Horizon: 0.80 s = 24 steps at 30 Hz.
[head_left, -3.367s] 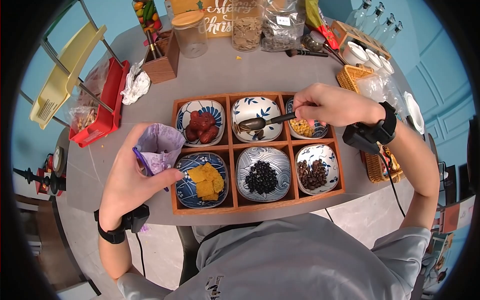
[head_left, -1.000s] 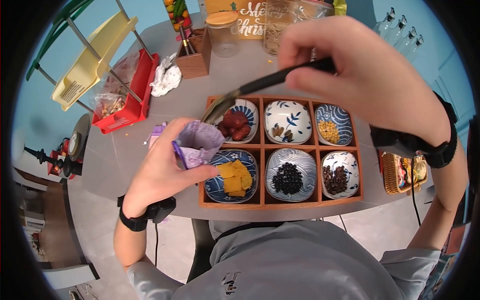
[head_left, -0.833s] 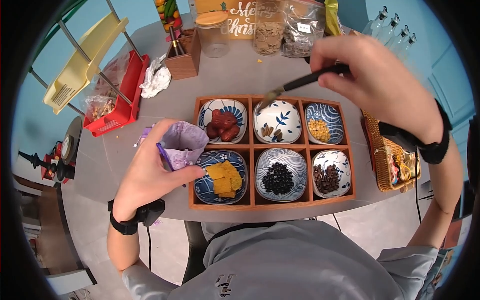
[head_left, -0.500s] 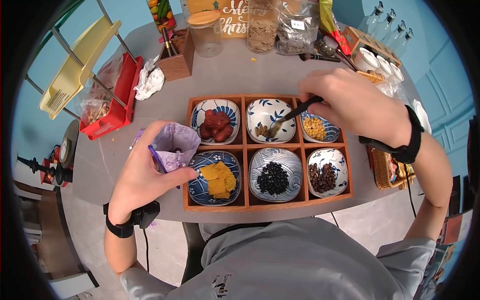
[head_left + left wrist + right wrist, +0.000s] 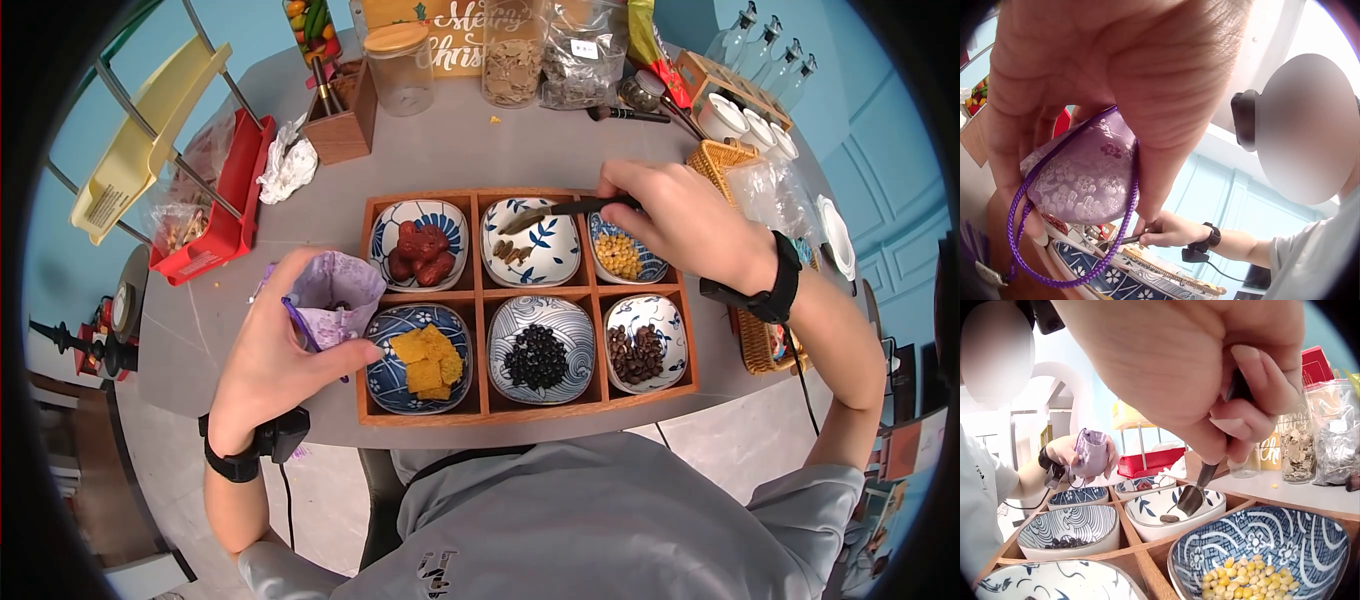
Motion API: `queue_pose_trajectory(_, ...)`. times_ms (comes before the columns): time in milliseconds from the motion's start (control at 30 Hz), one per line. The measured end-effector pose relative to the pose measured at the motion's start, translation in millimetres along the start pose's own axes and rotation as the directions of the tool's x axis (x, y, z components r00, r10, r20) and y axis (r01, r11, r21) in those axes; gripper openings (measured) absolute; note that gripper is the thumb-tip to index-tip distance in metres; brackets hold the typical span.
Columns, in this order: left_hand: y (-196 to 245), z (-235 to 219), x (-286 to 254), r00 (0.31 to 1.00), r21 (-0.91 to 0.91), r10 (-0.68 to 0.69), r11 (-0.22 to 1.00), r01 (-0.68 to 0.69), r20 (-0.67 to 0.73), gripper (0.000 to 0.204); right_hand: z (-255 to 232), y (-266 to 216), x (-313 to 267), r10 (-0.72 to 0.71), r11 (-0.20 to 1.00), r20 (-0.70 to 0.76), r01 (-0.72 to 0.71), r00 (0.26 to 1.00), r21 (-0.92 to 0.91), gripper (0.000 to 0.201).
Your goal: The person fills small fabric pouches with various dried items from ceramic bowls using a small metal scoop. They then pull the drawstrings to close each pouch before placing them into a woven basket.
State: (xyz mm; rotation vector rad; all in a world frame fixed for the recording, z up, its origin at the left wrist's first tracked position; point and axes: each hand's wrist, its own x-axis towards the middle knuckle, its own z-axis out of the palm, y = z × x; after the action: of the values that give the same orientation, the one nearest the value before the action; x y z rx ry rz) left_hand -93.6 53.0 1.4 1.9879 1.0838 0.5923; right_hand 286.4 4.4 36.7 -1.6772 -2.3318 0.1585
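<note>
My left hand (image 5: 268, 355) holds a purple floral drawstring pouch (image 5: 340, 322), its mouth spread and facing up, with a few dark bits inside. The pouch's purple cord (image 5: 1066, 284) hangs in a loop in the left wrist view. My right hand (image 5: 682, 215) grips the black handle of a small metal scoop (image 5: 527, 218). The scoop's head is inside a white bowl with blue leaves (image 5: 562, 268), just above several brown elongated pods (image 5: 512, 253). That bowl sits in the back middle compartment of a wooden divided tray (image 5: 483, 296).
Other tray bowls hold red dates (image 5: 420, 253), yellow flat pieces (image 5: 430, 365), black beans (image 5: 538, 357), brown beans (image 5: 636, 353) and yellow beans (image 5: 615, 257). Behind stand jars (image 5: 400, 75), bags and a brush (image 5: 630, 115). A red bin (image 5: 215, 235) is left, wicker baskets (image 5: 765, 345) right.
The scoop went from the leaf bowl to the pouch's mouth, then came back right into the leaf bowl. The left hand kept its hold on the pouch. The head view shifted.
</note>
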Motion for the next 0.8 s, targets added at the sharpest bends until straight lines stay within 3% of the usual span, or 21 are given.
queue_pose_trajectory(133,2,0,-1,1.0,0.002,-0.014,1.0,0.014,-0.009,0.074,-3,3,-9,0.091,0.989,0.166,-0.11,0.982,0.103,0.011)
queue_pose_trajectory(233,7,0,2,0.999,-0.079,-0.036,0.996,0.037,0.015,0.073,-7,4,-7,0.045,0.968,0.257,-0.105,0.965,0.227,0.014)
queue_pose_trajectory(333,6,-1,1,1.0,-0.039,-0.016,0.999,0.016,0.009,0.072,-12,9,3,0.104,0.917,0.426,-0.253,0.899,0.309,0.017)
queue_pose_trajectory(433,5,0,0,1.0,-0.046,-0.021,0.999,0.021,0.001,0.07,-3,28,9,0.071,0.9,0.48,-0.264,0.874,0.347,0.022)
queue_pose_trajectory(533,4,-1,0,1.0,-0.03,-0.002,1.0,0.002,0.001,0.07,-7,18,8,0.203,0.848,0.537,-0.421,0.819,0.322,0.026)
queue_pose_trajectory(800,6,-1,-1,1.0,-0.029,0.001,1.0,-0.001,0.012,0.07,-5,28,6,0.22,0.798,0.498,-0.448,0.839,0.403,0.023)
